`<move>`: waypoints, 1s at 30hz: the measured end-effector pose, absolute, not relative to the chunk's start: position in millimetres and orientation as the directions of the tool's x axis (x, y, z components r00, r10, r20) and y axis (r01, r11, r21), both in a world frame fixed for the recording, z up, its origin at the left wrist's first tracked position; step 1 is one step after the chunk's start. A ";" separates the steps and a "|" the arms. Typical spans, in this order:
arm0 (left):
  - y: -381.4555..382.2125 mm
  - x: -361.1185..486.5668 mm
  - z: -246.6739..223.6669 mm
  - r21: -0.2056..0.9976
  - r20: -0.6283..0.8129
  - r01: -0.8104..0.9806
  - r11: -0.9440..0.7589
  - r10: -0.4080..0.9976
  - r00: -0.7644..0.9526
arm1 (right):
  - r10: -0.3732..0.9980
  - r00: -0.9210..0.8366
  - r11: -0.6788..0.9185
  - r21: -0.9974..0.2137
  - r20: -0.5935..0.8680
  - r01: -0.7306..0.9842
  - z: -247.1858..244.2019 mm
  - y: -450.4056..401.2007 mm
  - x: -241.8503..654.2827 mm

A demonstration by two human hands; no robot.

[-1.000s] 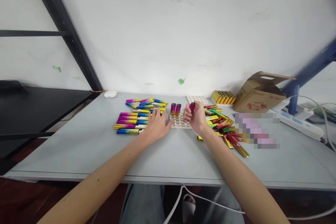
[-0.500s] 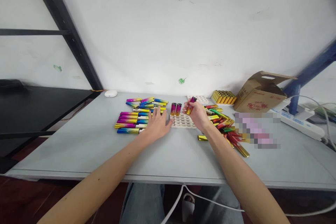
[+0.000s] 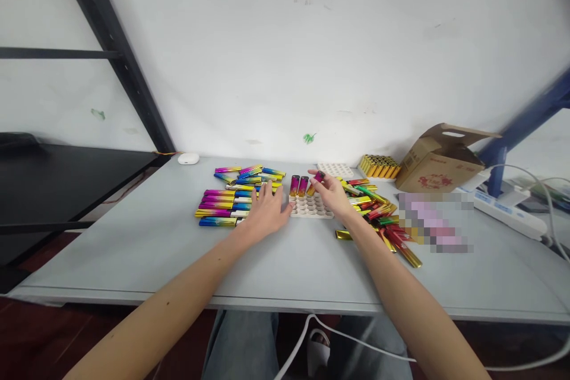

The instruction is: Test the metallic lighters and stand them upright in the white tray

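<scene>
My right hand (image 3: 332, 195) pinches a shiny purple-and-gold cylinder (image 3: 317, 180) with a dark top. It is tilted, its lower end at the back row of a white tray (image 3: 314, 209) with round holes. Two similar cylinders (image 3: 299, 186) stand upright in that row, just left of it. My left hand (image 3: 266, 211) is open, fingers spread over the right ends of a row of shiny multicoloured pieces (image 3: 217, 204), its thumb at the tray's left edge. Whether its fingertips press on any piece I cannot tell.
Beyond the row lie more shiny pieces (image 3: 249, 173). At right is a loose pile of shiny pieces (image 3: 378, 211). Behind stand another white tray (image 3: 335, 170), a tray of gold cylinders (image 3: 380, 165), an open cardboard box (image 3: 439, 169) and a power strip (image 3: 507, 214). A white case (image 3: 188, 158) sits back left.
My right hand has moved slightly left and down, bringing the tilted cylinder beside the two standing ones at the tray's back row. My left hand has stayed in place.
</scene>
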State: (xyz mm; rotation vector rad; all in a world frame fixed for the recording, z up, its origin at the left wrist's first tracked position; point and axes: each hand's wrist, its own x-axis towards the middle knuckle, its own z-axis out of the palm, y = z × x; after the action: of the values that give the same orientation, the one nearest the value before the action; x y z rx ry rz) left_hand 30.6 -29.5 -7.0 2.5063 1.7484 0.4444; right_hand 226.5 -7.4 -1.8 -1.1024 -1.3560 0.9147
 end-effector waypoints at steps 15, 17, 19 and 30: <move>-30.0 29.7 -5.1 0.229 0.186 0.904 -0.362 0.928 0.324 | 0.943 0.044 0.316 -0.928 0.331 0.199 -10.3 -0.1 230.8; -30.1 29.8 -4.0 0.234 0.181 0.903 -0.361 0.928 0.325 | 0.944 0.023 0.312 -0.910 0.330 0.272 -11.5 0.5 232.1; -30.0 29.6 -3.2 0.230 0.184 0.904 -0.361 0.928 0.324 | 0.942 0.014 0.306 -0.878 0.334 0.367 -11.1 0.3 232.9; -13.4 23.6 -6.2 0.234 0.377 0.886 -0.400 0.878 0.297 | 0.951 -0.117 0.286 -0.673 0.286 0.682 -0.9 -7.8 239.0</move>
State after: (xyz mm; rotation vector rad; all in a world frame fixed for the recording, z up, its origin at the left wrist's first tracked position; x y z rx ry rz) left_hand 23.6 -13.4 -6.2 2.5447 1.7304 0.7189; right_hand 239.0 -7.8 -0.9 -1.4655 -1.8708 0.5001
